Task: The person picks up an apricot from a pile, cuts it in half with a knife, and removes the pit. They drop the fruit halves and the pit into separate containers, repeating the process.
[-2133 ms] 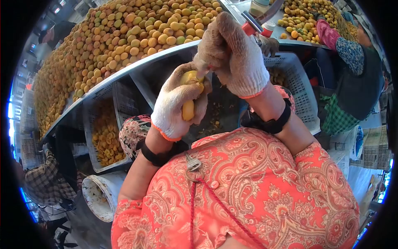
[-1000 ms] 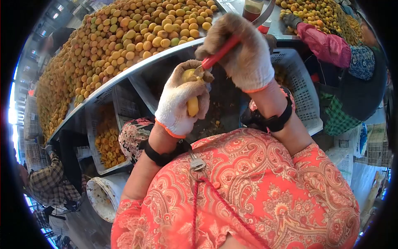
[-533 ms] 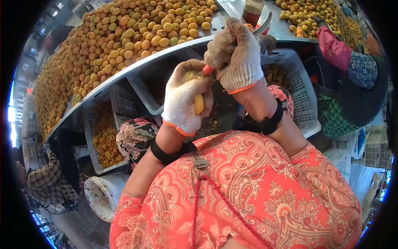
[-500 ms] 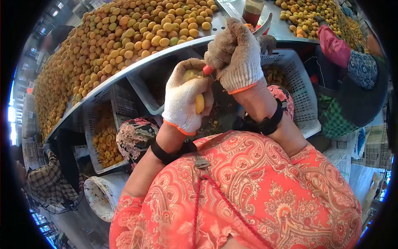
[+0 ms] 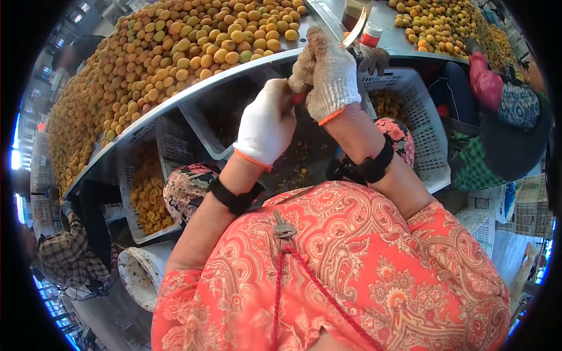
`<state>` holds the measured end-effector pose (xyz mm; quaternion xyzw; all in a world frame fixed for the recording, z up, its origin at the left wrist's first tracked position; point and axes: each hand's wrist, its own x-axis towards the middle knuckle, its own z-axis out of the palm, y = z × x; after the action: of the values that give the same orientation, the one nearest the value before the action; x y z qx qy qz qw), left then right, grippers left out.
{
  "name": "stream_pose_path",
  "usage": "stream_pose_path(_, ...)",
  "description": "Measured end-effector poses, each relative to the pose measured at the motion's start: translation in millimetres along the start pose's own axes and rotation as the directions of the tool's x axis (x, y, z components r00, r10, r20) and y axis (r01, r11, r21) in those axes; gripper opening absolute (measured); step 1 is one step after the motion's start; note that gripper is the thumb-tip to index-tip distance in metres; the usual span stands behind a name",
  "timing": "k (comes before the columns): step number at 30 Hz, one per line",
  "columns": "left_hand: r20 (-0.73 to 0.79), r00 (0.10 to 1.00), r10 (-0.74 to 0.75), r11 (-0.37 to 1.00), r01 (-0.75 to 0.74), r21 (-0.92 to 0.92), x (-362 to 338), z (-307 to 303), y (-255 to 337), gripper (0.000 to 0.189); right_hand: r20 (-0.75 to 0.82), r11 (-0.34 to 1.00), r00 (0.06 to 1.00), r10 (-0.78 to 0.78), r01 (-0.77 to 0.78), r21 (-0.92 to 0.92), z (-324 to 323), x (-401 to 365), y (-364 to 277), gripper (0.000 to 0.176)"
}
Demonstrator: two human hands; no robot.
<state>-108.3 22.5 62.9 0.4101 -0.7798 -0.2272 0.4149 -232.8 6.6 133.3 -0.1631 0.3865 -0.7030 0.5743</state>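
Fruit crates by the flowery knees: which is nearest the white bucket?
The left crate: its near end is close to the bucket. The right crate is over beside the right knee.

No lettering or numbers legible. Small jar (image 5: pixel 370 40) on the tabletop (image 5: pixel 394 41), red side and whitish top: any print too small to make out. Metal key (image 5: pixel 284 231) hung on red cord (image 5: pixel 300 260) against the patterned shirt (image 5: pixel 363 257): any stamped marks likewise too small to read.
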Motion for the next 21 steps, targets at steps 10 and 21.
stream_pose_path(10, 0.549, 0.757, -0.355, 0.192, 0.633, -0.75, -15, -58, 10, 0.053, 0.735, 0.595, 0.672, 0.095, 0.553, -0.583, -37, -7, -3, 0.034)
stream_pose_path(21, 0.541, 0.567, -0.621, -0.006, 0.687, -0.727, -16, -44, -6, 0.047, 0.883, 0.271, 0.461, 0.091, 0.842, -0.467, -38, -14, 23, 0.034)
